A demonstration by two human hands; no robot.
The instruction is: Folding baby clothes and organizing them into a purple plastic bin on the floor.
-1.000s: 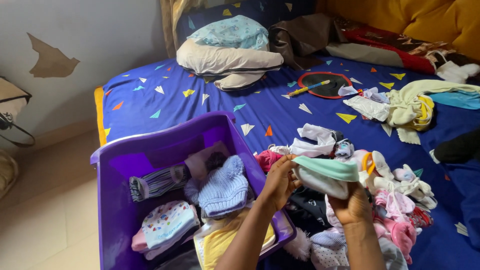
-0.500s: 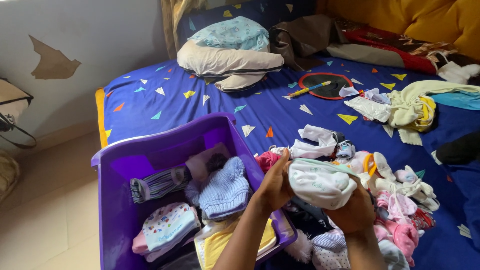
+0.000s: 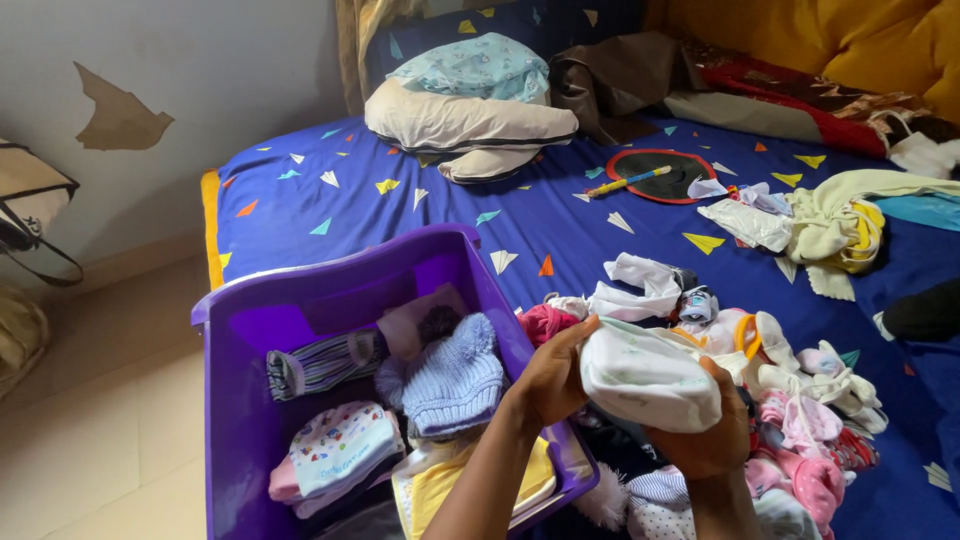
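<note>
Both hands hold a small white baby garment point(image 3: 648, 380) above the edge of the bed, just right of the purple plastic tub point(image 3: 300, 310); the left hand point(image 3: 553, 375) grips its left end with fingers curled over the top, and the right hand point(image 3: 712, 430) cups it from beneath, fingers closed on the cloth. The tub stands against the bed's side; inside it a pale blue knitted hat with a pom-pom point(image 3: 452, 380) lies near the middle, a striped grey roll point(image 3: 318, 363) sits to its left, a white printed folded piece point(image 3: 340, 447) lies nearer the front, and a yellow garment point(image 3: 440, 485) lies below the hat. On the blue bedsheet point(image 3: 400, 220) with its paper-plane pattern, a heap of small baby clothes point(image 3: 800, 400) in white and pink spreads just beside and under the hands; further back lie a cream pillow point(image 3: 465, 125) and a round red-rimmed hand fan point(image 3: 660, 175).
</note>
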